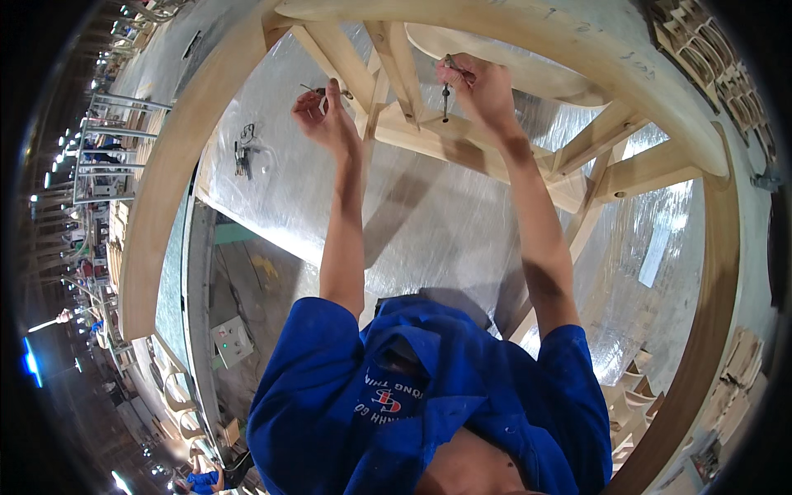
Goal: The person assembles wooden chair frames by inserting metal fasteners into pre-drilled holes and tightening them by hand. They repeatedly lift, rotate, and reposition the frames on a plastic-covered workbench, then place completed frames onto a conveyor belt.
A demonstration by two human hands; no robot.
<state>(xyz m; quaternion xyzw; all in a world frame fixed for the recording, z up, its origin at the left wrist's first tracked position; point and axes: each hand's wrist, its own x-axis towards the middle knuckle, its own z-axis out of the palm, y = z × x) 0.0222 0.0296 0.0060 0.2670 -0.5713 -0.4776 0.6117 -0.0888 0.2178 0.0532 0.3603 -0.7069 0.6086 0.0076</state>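
My left hand [323, 115] is raised near the slanted legs, its fingers closed on a thin metal piece whose exact kind I cannot make out. Further right, my right hand [480, 87] pinches a slim dark bolt [446, 101] that points downward. The bolt's lower end is over the pale wooden crosspiece [412, 134], by a dark hole; whether it touches the wood I cannot tell. Around both arms stands a large wooden frame with a curved rail [577, 41] and joined slats [396, 62].
Clear plastic film covers the worktop [445, 214]. Some small dark hardware [242, 155] lies on it at the left. A curved wooden side [165, 181] arches along the left, another [718, 272] along the right. A white switch box [233, 342] sits below the table edge.
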